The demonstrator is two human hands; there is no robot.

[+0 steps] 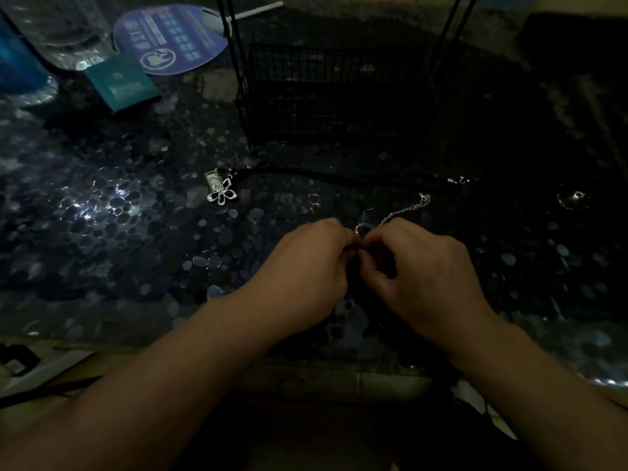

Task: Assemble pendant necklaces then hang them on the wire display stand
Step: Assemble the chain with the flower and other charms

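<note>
- A dark table [102, 212] with a pebble-patterned, glossy top fills most of the frame, dimly lit.
- A black wire stand [326, 93] sits at upper centre, its lower part a mesh basket with two thin uprights rising out of the top edge. Nothing can be made out in the basket, and no necklace shows on the part of the stand in view.
- Two bare forearms come up from the bottom edge and meet at centre. The left hand [306, 270] and right hand [421, 270] are fingertip to fingertip, both curled in a pinch on a thin silver chain [401, 212].
- The chain runs from the pinch up and to the right, its clasp end lying on the table just beyond the right hand. A small ring-shaped piece shows right above the fingertips; what exactly is being joined is too small to tell.
- A black cord [339, 175] lies left to right across the middle, between the hands and the stand, with a silver flower pendant [221, 194] at its left end, up and left of the left hand.
- At upper left: a round blue hand fan [170, 39], a teal box [122, 83], a clear bottle [61, 32].
</note>
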